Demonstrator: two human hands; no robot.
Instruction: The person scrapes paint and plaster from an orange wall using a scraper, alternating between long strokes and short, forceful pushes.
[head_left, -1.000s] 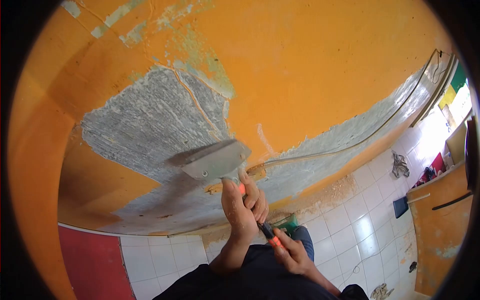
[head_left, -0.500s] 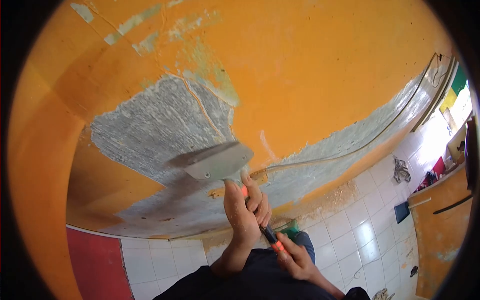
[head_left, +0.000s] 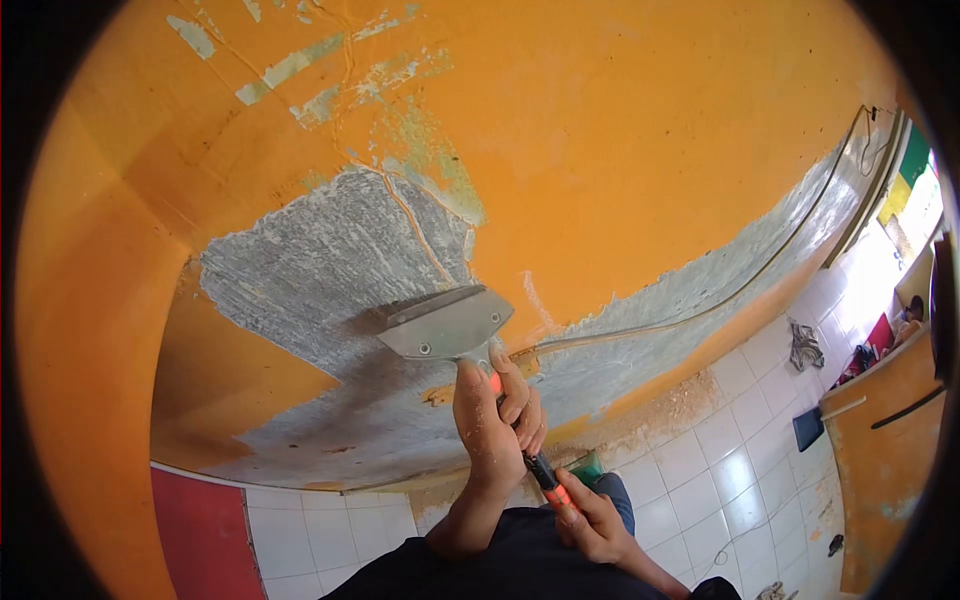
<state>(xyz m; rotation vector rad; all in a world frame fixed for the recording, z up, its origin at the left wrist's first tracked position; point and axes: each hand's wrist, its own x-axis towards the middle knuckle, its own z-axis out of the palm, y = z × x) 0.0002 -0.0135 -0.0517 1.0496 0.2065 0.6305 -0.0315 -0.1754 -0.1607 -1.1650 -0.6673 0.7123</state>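
A wide scraper with a grey metal head (head_left: 450, 325) is held against or just off the orange wall; a gap, if any, is hard to judge. My left hand (head_left: 497, 415) wraps round the upper handle, thumb and fingers close below the head. Further down, my right hand (head_left: 592, 520) grips the black and orange handle (head_left: 545, 478) near its end. Above and left of the blade lies a bare grey patch (head_left: 310, 250) with rough, ragged edges. Thin cracks run through the paint at its upper right.
A cable (head_left: 690, 318) runs along a stripped band of wall to the right. White floor tiles (head_left: 690, 455) lie below, with crumbs of debris along the wall's foot. A red panel (head_left: 205, 535) stands lower left. At right is an orange tabletop or cabinet (head_left: 890, 440) with items on it.
The scraper head has tilted, so its front edge bar shows more plainly. My view has shifted a little, and both hands keep their hold on the handle.
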